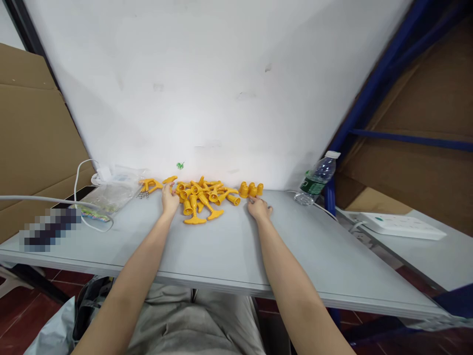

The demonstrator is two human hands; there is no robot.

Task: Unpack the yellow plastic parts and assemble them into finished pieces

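Observation:
My left hand [170, 201] is at the left side of a pile of yellow plastic parts, its fingertips closed at a yellow T-shaped handle [170, 180]. Beside it lies the pile [195, 189], a mix of T-shaped handles and hollow cup-like pieces. To the right of the pile, a small group of yellow caps [243, 190] stands by the wall. My right hand [259, 209] reaches to the front of this group, fingers curled in at a yellow cap [253, 190]; the fingertips are partly hidden. Left of my left hand are more yellow handles [148, 184] with small metal screws [142, 195].
A clear plastic bag [116, 190] and white cables lie at the left, near a blurred dark object [51, 229]. A water bottle [318, 178] leans at the right by a blue frame [330, 195]. A white power strip [402, 226] sits farther right. A white wall backs the table [221, 256].

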